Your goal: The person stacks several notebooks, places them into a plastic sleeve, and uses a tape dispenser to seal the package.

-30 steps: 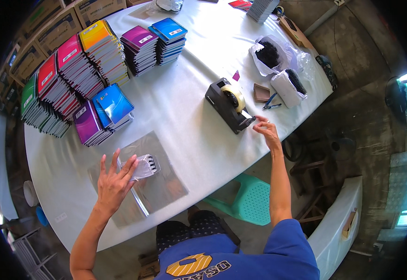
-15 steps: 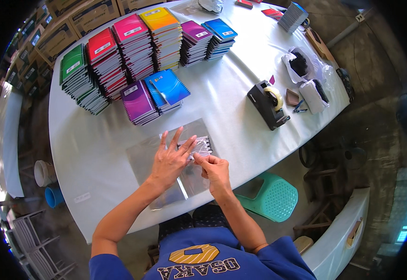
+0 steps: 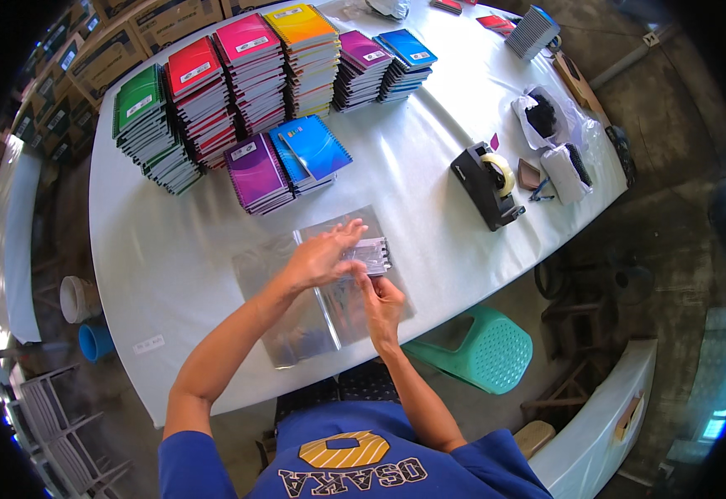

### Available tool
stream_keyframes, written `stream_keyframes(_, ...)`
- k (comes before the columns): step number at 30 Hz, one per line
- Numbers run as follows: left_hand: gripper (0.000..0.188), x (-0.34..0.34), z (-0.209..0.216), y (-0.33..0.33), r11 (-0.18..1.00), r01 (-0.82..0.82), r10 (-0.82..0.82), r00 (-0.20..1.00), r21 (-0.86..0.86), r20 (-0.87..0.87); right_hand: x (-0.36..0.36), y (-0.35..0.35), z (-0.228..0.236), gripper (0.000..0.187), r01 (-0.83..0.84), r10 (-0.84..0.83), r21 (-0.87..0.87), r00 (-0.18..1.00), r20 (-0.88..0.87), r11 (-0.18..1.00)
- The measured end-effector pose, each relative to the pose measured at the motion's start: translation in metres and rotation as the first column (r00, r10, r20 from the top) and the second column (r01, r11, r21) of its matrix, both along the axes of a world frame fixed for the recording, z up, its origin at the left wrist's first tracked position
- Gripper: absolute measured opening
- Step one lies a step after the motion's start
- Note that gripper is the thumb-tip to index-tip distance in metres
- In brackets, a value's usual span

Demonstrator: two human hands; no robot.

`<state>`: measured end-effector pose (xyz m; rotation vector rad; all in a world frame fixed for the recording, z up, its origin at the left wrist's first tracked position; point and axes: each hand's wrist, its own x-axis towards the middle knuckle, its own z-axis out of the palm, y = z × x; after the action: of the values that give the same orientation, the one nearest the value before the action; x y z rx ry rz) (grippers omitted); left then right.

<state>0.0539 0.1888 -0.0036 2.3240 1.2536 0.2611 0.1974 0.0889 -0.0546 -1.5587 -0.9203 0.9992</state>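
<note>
A small clear packet [image 3: 371, 254] with white and dark contents, too small to make out, lies on clear plastic sheets [image 3: 296, 328] near the table's front edge. My left hand [image 3: 328, 252] is over the packet's left part, fingers stretched out and thumb close to my right fingertips. With thumb and finger pinched, my right hand [image 3: 384, 301] holds the packet's near edge. Beyond them stand a short stack of purple notebooks [image 3: 256, 173] and one of blue notebooks [image 3: 317, 150]; a pen [image 3: 294, 155] rests on the blue one.
Tall notebook stacks, including green [image 3: 140, 104], red [image 3: 192, 65] and yellow [image 3: 303, 25], line the far left of the table [image 3: 171, 249]. A black tape dispenser [image 3: 488, 187] sits to the right, near a white bag [image 3: 546, 116]. A green stool [image 3: 496, 349] stands beside the table.
My left hand has shifted right, its spread fingers drawing together and pointing more to the right. My right hand stays pinched at the packet's edge. The whole view has shifted slightly.
</note>
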Motion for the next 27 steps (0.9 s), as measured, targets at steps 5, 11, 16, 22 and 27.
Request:
stream_keyframes(5, 0.06, -0.006, 0.004, 0.005, 0.942, 0.124, -0.062, 0.978, -0.313, 0.201, 0.053, 0.011, -0.019, 0.033, -0.303, 0.399, -0.344, 0.88, 0.257, 0.889)
stream_keyframes(11, 0.056, -0.026, -0.011, -0.058, 0.798, 0.267, 0.088, 0.836, -0.541, 0.542, 0.118, 0.039, -0.014, 0.07, -0.648, 0.14, -0.351, 0.581, -0.802, 0.676)
stream_keyframes(16, 0.051, -0.094, -0.054, -0.108, 0.803, -0.18, 0.567, 0.527, -0.569, 0.633, 0.106, 0.067, -0.008, 0.06, -0.856, 0.526, -0.375, 0.515, -0.677, 0.356)
stream_keyframes(22, 0.056, -0.284, -0.107, -0.17, 0.379, -0.922, 0.876, 0.331, -0.077, 0.351, -0.057, 0.085, 0.025, 0.065, -0.873, 0.397, -0.347, 0.47, -0.788, 0.343)
stream_keyframes(27, 0.062, -0.352, -0.138, -0.191, 0.257, -0.904, 0.949, 0.303, 0.343, 0.086, -0.313, 0.138, 0.014, 0.074, -0.917, 0.497, -0.123, 0.314, -0.809, 0.379)
